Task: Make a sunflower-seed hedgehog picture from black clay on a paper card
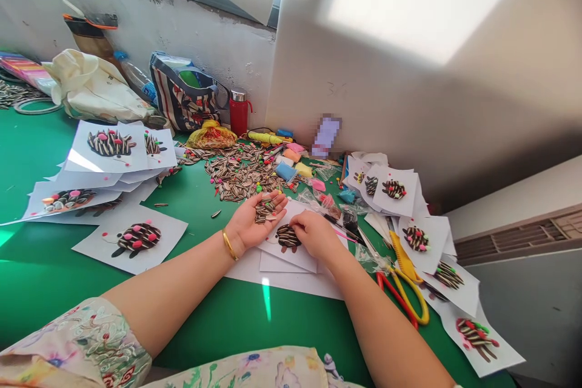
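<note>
Bright sunlight, glare above, shadowed right; edges stretched

- This is a craft place, maybe a classroom, as little of the room shows.
- Seeds [236, 173] and bright clay [286, 171] lie on a green table [200, 327].
- Scissors [386, 264] sit near seed pictures [418, 240].
</note>
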The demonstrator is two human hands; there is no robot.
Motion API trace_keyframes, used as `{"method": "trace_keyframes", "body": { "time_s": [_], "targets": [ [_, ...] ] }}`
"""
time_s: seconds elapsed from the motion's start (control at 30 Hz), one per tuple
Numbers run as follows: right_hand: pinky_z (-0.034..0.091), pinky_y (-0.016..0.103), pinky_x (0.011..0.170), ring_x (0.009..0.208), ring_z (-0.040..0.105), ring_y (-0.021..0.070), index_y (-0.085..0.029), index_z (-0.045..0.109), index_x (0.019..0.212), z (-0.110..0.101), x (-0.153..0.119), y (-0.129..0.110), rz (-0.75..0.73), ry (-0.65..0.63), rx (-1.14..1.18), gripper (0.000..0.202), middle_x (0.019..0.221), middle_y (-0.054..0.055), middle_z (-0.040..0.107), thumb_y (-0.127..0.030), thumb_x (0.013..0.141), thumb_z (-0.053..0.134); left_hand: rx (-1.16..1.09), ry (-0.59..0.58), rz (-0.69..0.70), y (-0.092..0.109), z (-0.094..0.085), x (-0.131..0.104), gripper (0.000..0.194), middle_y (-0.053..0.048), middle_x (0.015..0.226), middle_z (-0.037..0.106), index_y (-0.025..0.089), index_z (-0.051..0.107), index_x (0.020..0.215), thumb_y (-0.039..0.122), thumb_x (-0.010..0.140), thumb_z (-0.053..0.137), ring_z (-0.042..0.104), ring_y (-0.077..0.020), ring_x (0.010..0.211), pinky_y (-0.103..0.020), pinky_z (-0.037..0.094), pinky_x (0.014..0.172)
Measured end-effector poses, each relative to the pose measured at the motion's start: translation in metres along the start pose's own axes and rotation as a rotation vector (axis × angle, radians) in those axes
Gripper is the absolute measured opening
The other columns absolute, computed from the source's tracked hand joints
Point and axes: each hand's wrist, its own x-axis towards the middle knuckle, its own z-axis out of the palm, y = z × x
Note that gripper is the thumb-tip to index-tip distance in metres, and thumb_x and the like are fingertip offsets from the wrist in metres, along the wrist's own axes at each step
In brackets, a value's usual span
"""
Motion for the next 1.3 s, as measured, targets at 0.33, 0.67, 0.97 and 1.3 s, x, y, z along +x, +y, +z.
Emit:
{"method": "trace_keyframes", "body": {
  "time_s": [0.33, 0.67, 0.97, 1.3],
  "targets": [
    [0.044, 0.029, 0.077, 0.085, 0.061, 0.0179, -0.022, 0.073, 0.098, 0.001, -0.004, 0.012, -0.051, 0.051, 0.003, 0.022, 0.089, 0.005, 0.068, -0.015, 0.088, 0.055, -0.002, -0.003, -0.002, 0.000, -0.003, 0.002, 0.026, -0.012, 0.107, 0.071, 0.014, 0.061, 0.113, 0.023, 0.097, 0.042, 0.067, -0.0241, 0.107, -0.040, 0.056, 0.090],
    [0.043, 0.031, 0.075, 0.086, 0.058, 0.0190, -0.023, 0.075, 0.089, -0.005, -0.009, 0.019, -0.029, -0.003, -0.033, 0.014, 0.085, 0.004, 0.065, -0.016, 0.085, 0.063, -0.010, -0.009, 0.001, 0.000, -0.003, 0.002, 0.027, -0.012, 0.108, 0.070, 0.014, 0.061, 0.112, 0.023, 0.097, 0.041, 0.067, -0.0248, 0.107, -0.042, 0.055, 0.090],
    [0.041, 0.028, 0.074, 0.082, 0.056, 0.0169, -0.020, 0.070, 0.080, -0.001, -0.007, 0.017, 0.035, -0.005, 0.089, 0.010, 0.084, 0.003, 0.063, -0.014, 0.081, 0.063, -0.001, -0.011, -0.005, 0.000, -0.002, 0.001, 0.023, -0.011, 0.106, 0.071, 0.014, 0.061, 0.110, 0.021, 0.095, 0.044, 0.068, -0.0244, 0.106, -0.040, 0.056, 0.089],
    [0.039, 0.028, 0.075, 0.083, 0.054, 0.0171, -0.019, 0.065, 0.080, 0.002, -0.004, 0.021, 0.006, -0.002, 0.070, 0.011, 0.085, 0.003, 0.062, -0.014, 0.086, 0.058, 0.005, 0.006, -0.003, 0.000, 0.000, 0.000, 0.022, -0.011, 0.106, 0.071, 0.014, 0.062, 0.107, 0.018, 0.094, 0.045, 0.068, -0.0239, 0.104, -0.039, 0.056, 0.089]
  ]
}}
